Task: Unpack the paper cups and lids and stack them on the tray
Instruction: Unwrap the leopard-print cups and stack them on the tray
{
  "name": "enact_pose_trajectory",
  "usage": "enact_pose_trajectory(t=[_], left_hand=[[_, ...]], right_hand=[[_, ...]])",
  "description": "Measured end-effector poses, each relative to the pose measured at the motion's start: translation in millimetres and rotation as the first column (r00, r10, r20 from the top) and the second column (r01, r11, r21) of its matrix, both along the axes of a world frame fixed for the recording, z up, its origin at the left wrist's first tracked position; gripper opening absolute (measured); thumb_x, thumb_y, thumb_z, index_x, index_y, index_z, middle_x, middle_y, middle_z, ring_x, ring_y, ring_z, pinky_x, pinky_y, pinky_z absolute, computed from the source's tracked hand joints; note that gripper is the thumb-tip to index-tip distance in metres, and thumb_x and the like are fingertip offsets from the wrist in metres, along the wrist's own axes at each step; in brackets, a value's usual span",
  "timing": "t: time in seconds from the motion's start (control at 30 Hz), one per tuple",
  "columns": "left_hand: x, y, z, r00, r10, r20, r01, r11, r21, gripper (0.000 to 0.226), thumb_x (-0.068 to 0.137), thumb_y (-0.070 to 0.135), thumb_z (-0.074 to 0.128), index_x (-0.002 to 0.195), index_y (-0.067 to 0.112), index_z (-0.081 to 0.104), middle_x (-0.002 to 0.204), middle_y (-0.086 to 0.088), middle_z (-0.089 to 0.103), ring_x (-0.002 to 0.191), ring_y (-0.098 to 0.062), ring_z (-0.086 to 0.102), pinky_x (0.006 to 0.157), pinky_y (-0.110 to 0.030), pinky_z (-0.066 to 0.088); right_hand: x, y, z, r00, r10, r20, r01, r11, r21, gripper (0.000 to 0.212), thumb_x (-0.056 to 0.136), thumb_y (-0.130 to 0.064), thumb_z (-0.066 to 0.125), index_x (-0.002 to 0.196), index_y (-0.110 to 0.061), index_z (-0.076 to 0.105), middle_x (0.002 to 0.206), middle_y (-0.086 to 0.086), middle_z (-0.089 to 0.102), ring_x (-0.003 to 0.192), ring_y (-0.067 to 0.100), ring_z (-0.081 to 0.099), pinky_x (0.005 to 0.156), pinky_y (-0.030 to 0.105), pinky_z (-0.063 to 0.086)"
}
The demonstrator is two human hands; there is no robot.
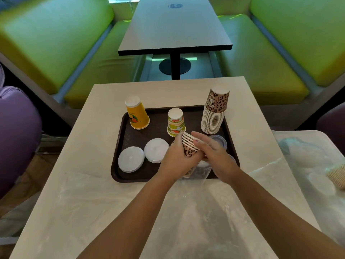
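Colours on my tray, mid-frame

I'm seeing a dark brown tray (119,165) showing an orange-yellow cup stack (137,114) upper left, a fruit-patterned white cup stack (175,122) at centre, a leopard-print stack (215,109) in brown and tan upper right, white lids (131,159) lower left, all sitting on a cream table (89,113) against lime-green benches (56,43) running along both sides.

Leopard cups (189,146): lower part of the small stack covered by the left hand (177,157) and right hand (214,152); count cannot be told.
Clear lids (218,140): partly behind the right hand; number unclear.
Plastic wrap (200,171): mostly under both wrists, contents unreadable.
Tray (119,146): near right corner hidden by the right forearm.
Object at right edge (337,175): cut off, blurred under plastic.
Worktop (89,184): near edge out of frame.
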State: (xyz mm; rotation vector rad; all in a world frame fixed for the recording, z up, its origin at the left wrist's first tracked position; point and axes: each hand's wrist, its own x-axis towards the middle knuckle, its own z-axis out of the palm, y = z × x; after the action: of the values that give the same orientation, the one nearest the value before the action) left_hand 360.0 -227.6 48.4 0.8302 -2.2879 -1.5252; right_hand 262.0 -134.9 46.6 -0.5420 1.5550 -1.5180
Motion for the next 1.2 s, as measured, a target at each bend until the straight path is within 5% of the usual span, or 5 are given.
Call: enact_pose_trajectory(t=[0.4, 0.73, 0.9, 1.0, 1.2], left_hand=[[-2.1, 1.1, 7.7, 0.991, 0.096, 0.093, -0.095, 0.995, -0.022, 0.041, 0.082, 0.039, 0.068, 0.112, 0.021, 0.047, 0.097, 0.004, 0.062, 0.086, -0.007, 0.060, 0.065, -0.017, 0.048], [-5.5, 0.6, 13.0, 0.988, 0.099, 0.116, -0.096, 0.995, -0.033, 0.042, 0.080, 0.040, 0.069, 0.111, 0.025, 0.045, 0.096, 0.007, 0.060, 0.084, -0.004, 0.058, 0.068, -0.018, 0.049], [-3.6, -3.6, 9.7, 0.973, 0.138, 0.187, -0.111, 0.983, -0.146, 0.053, 0.077, 0.044, 0.071, 0.115, 0.019, 0.044, 0.102, 0.001, 0.060, 0.090, -0.011, 0.059, 0.065, -0.019, 0.047], [-4.1, -4.1, 9.6, 0.966, 0.149, 0.212, -0.109, 0.976, -0.191, 0.055, 0.077, 0.046, 0.071, 0.116, 0.018, 0.043, 0.104, 0.000, 0.059, 0.092, -0.013, 0.059, 0.067, -0.022, 0.049], [-4.1, -5.2, 9.0, 0.972, 0.146, 0.186, -0.113, 0.978, -0.175, 0.058, 0.075, 0.051, 0.070, 0.117, 0.021, 0.043, 0.108, 0.000, 0.060, 0.095, -0.013, 0.060, 0.078, -0.033, 0.056]], right_hand=[[3.8, -4.4, 1.3, 0.994, -0.096, -0.048, 0.095, 0.995, -0.029, 0.042, 0.095, -0.023, 0.052, 0.135, -0.023, 0.041, 0.111, 0.004, 0.063, 0.104, 0.019, 0.064, 0.089, 0.037, 0.054], [-2.0, -4.5, 2.8, 0.979, -0.052, -0.198, 0.043, 0.998, -0.047, 0.023, 0.097, -0.019, 0.049, 0.120, -0.021, 0.050, 0.098, 0.000, 0.065, 0.092, 0.015, 0.064, 0.077, 0.031, 0.054], [-12.8, -7.3, 13.4, 0.645, 0.044, -0.763, -0.016, 0.999, 0.044, 0.010, 0.090, -0.017, 0.061, 0.098, -0.014, 0.066, 0.093, -0.004, 0.064, 0.085, 0.005, 0.059, 0.074, 0.021, 0.052], [-16.5, -8.9, 20.2, 0.539, 0.122, -0.833, -0.025, 0.991, 0.128, 0.012, 0.090, -0.020, 0.062, 0.098, -0.015, 0.069, 0.083, -0.002, 0.068, 0.075, 0.006, 0.060, 0.067, 0.023, 0.052], [-17.3, -10.7, 18.8, 0.410, 0.010, -0.912, 0.111, 0.992, 0.061, 0.013, 0.087, -0.020, 0.065, 0.097, -0.015, 0.070, 0.079, 0.000, 0.061, 0.082, 0.010, 0.051, 0.070, 0.028, 0.047]])
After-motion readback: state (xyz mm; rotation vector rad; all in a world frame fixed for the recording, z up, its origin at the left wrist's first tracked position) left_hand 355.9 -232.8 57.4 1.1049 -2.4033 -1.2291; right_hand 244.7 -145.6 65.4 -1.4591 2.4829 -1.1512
